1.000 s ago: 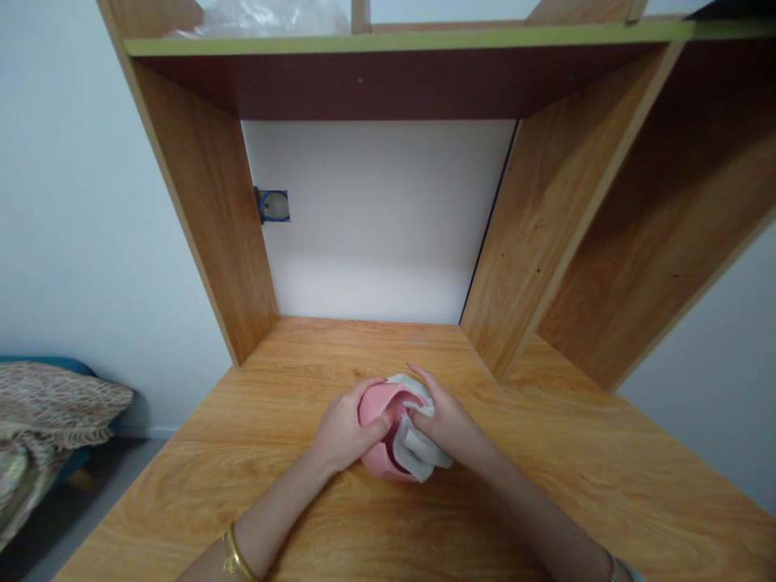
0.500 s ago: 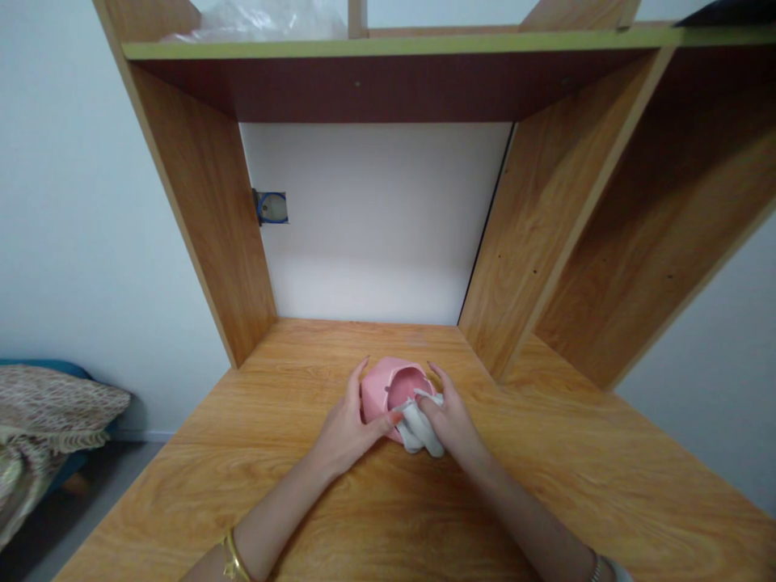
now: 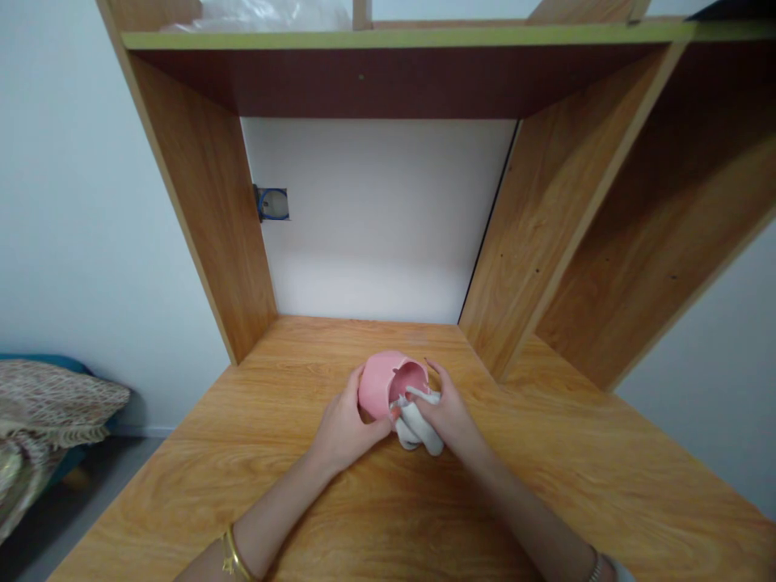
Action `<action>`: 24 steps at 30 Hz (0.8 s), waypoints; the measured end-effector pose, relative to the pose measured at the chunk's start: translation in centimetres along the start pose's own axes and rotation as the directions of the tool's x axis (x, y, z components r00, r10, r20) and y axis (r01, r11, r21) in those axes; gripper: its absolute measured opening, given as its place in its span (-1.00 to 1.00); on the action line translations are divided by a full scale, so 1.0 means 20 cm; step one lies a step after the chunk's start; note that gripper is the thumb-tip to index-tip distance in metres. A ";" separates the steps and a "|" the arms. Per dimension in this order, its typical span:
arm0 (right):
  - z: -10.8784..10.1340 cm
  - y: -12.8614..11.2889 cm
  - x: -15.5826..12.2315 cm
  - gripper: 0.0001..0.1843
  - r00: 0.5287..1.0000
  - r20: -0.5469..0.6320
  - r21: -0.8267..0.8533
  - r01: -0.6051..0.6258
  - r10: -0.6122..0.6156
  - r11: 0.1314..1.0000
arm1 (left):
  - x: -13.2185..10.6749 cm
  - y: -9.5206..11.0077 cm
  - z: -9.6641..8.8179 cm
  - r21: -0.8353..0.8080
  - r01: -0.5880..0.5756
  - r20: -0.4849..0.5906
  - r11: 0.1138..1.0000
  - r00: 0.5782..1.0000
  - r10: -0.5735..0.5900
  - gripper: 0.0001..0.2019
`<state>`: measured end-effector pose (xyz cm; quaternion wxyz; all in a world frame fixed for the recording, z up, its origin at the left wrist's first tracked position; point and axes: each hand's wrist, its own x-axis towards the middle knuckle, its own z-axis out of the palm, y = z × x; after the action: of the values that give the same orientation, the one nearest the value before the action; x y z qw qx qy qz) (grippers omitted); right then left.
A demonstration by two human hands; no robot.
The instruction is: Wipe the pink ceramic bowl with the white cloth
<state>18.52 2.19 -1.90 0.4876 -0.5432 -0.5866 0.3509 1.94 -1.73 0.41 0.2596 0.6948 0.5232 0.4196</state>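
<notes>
A pink bowl-like container [image 3: 378,383] with a notched, wavy rim is tilted on its side, its opening turned to the right and toward me. My left hand [image 3: 347,428] grips it from the left, thumb at the near rim and fingers behind it. In my right hand [image 3: 447,411] is a white cloth [image 3: 418,428], pinched at the lower right of the opening. Part of the cloth goes over the rim into the container, and the rest hangs down outside. The fingertips of my right hand that reach past the rim are partly hidden.
Below my hands lies a wooden desktop [image 3: 255,485]. A shelf [image 3: 388,38] with a pale green edge runs overhead, holding a clear plastic bag [image 3: 276,14]. Wooden side panels [image 3: 203,202] stand left and right. A wall socket box [image 3: 272,204] shows at the back left; a patterned blanket [image 3: 54,404] lies far left.
The pink container has turned in my left hand, showing more of its rounded outer side, with the opening swung further right. The cloth has shifted slightly along with it.
</notes>
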 end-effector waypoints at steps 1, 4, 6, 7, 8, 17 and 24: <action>-0.01 0.00 0.00 -0.27 1.000 0.008 -0.035 0.002 -0.001 0.999 | 0.00 0.00 -0.01 0.019 0.003 0.010 1.000 1.000 -0.003 -0.30; -0.03 -0.01 0.01 -0.24 0.999 0.029 -0.125 0.046 -0.043 0.991 | 0.00 0.00 -0.01 0.097 0.002 0.025 0.995 1.000 -0.004 -0.35; -0.04 -0.02 0.00 -0.24 0.996 0.050 -0.181 0.075 -0.067 0.981 | 0.00 0.00 -0.02 0.153 0.002 0.019 0.988 1.000 -0.005 -0.39; -0.04 -0.03 -0.01 -0.25 0.995 0.063 -0.209 0.084 -0.072 0.974 | 0.00 0.01 -0.02 0.176 0.006 0.017 0.984 1.000 -0.009 -0.40; -0.04 -0.04 -0.01 -0.25 0.994 0.077 -0.233 0.090 -0.073 0.968 | 0.00 0.01 -0.02 0.197 0.011 0.018 0.980 1.000 -0.015 -0.40; -0.04 -0.02 -0.03 -0.30 0.979 0.173 -0.234 0.148 -0.109 0.961 | 0.00 0.03 -0.05 0.236 0.000 0.049 0.972 0.999 -0.012 -0.43; -0.03 -0.01 -0.02 -0.33 0.996 0.052 -0.201 0.080 -0.071 0.976 | 0.01 -0.02 -0.01 0.019 0.028 -0.010 0.999 1.000 -0.027 -0.36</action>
<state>19.02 1.78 -1.56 0.4296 -0.5593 -0.6502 0.2825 1.53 -1.47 0.28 0.2561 0.6880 0.5380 0.4142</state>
